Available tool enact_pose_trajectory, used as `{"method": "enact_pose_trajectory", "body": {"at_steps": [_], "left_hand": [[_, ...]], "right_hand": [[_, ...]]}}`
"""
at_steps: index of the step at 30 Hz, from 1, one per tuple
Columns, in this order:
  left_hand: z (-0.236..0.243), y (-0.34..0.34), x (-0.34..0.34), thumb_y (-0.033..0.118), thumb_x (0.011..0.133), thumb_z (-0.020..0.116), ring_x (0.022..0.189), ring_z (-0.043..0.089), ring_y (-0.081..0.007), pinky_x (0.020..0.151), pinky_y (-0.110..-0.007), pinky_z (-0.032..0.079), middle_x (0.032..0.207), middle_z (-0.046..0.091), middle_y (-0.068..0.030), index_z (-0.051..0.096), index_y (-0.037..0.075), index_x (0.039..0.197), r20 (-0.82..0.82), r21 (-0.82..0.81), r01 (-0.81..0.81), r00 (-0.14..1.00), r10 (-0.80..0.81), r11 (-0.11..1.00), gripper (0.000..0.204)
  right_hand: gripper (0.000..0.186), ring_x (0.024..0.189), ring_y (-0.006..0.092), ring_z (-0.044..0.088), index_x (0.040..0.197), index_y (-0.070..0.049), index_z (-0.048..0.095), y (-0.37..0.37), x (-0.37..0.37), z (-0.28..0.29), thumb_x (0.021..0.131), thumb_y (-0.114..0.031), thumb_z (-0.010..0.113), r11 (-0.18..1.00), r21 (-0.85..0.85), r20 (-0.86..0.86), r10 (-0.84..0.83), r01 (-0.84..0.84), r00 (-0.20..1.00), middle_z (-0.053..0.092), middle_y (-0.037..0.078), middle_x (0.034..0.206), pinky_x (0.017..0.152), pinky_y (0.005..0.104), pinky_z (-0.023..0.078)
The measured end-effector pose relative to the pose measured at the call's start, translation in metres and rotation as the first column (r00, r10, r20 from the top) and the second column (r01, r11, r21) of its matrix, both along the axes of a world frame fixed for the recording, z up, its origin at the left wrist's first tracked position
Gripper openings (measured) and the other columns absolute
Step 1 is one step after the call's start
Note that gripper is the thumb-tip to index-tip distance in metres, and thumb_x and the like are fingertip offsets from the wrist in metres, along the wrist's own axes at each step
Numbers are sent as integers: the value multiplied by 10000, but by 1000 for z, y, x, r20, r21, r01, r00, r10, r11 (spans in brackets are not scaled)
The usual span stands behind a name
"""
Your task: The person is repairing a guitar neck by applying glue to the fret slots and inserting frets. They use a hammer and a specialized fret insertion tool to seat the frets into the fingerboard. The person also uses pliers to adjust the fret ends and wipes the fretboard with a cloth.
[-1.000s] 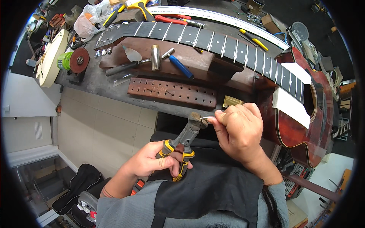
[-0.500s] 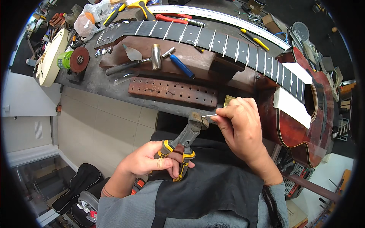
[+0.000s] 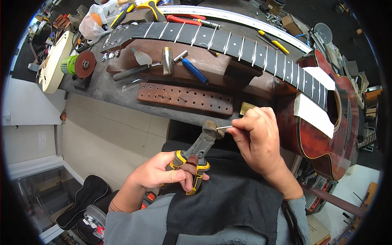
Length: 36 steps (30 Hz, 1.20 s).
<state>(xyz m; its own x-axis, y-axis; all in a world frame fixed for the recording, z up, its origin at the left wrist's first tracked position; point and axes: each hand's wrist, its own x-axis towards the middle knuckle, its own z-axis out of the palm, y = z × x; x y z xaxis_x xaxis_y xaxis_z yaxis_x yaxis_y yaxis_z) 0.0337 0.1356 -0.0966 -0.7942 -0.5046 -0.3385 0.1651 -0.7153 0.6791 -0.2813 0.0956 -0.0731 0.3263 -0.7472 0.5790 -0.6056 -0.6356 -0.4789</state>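
My left hand (image 3: 165, 171) is wrapped around the yellow-and-black handles of a pair of end-cutting nippers (image 3: 201, 149), whose jaws point away from me. Between thumb and forefinger, my right hand (image 3: 258, 136) pinches a short piece of silvery fret wire (image 3: 224, 127). The wire's left end meets the nippers' jaws; whether the jaws bite on it I cannot tell. Beyond my hands a red-brown guitar lies across the bench, its dark fretboard (image 3: 222, 42) carrying silvery frets. White paper (image 3: 313, 116) is taped on its body (image 3: 304, 141) beside the fretboard.
On the bench sit a drilled wooden block (image 3: 185, 99), a hammer (image 3: 167, 61), a blue-handled tool (image 3: 195, 71) and a small glue bottle (image 3: 141, 57). Red-handled pliers (image 3: 183, 20) and a long ruler (image 3: 245, 22) lie behind the neck. A black guitar case (image 3: 83, 202) is at lower left.
My right hand has shifted very slightly, and the wire's angle at the jaws has changed a little. My left hand and the nippers stay nearly still.
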Motion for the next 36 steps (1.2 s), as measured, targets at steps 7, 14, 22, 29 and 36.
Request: {"method": "enact_pose_trajectory", "body": {"at_steps": [7, 14, 22, 29, 36], "left_hand": [[-3, 3, -3, 133, 1150, 650, 1159, 794, -346, 879, -403, 663, 1137, 767, -211, 542, -107, 1499, -19, -26, -21, 1000, 21, 999, 437], [-3, 4, -7, 171, 1156, 650, 1055, 799, -278, 875, -389, 649, 1217, 765, -277, 551, -109, 1491, -16, -60, -28, 999, 28, 998, 448], [-2, 4, -6, 200, 1162, 651, 984, 788, -235, 874, -380, 649, 1287, 750, -327, 553, -110, 1463, -15, -55, -24, 1000, 23, 998, 443], [-1, 1, -3, 165, 1160, 647, 1137, 792, -328, 890, -400, 657, 1140, 778, -253, 566, -114, 1437, -5, -53, 0, 1000, 0, 999, 401], [-2, 1, 0, 270, 1094, 763, 1149, 790, -457, 993, -520, 649, 1232, 759, -308, 547, -152, 1532, 9, -1, -4, 1000, 4, 1000, 645]], "right_hand": [[349, 784, 281, 615, 1134, -104, 632, 2, 1, -3, 916, -121, 905, 1000, 9, -5, -7, 7, 1000, 630, 51, 899, 819, 443, 465], [306, 705, 250, 618, 1042, -96, 661, 1, 2, -4, 883, -125, 921, 997, -64, -6, -48, 47, 999, 648, 32, 844, 745, 413, 444], [293, 667, 237, 634, 1017, -88, 671, 3, 7, -6, 881, -128, 927, 989, -124, -8, -81, 80, 997, 658, 29, 827, 698, 401, 447], [292, 719, 244, 643, 1041, -94, 660, 1, 3, 2, 895, -107, 912, 999, -36, 2, -31, 31, 1000, 668, 29, 855, 765, 413, 463], [317, 778, 280, 647, 1087, -95, 650, 0, 0, 2, 900, -103, 906, 1000, -2, 9, -19, 19, 1000, 667, 45, 892, 820, 436, 477]]}}
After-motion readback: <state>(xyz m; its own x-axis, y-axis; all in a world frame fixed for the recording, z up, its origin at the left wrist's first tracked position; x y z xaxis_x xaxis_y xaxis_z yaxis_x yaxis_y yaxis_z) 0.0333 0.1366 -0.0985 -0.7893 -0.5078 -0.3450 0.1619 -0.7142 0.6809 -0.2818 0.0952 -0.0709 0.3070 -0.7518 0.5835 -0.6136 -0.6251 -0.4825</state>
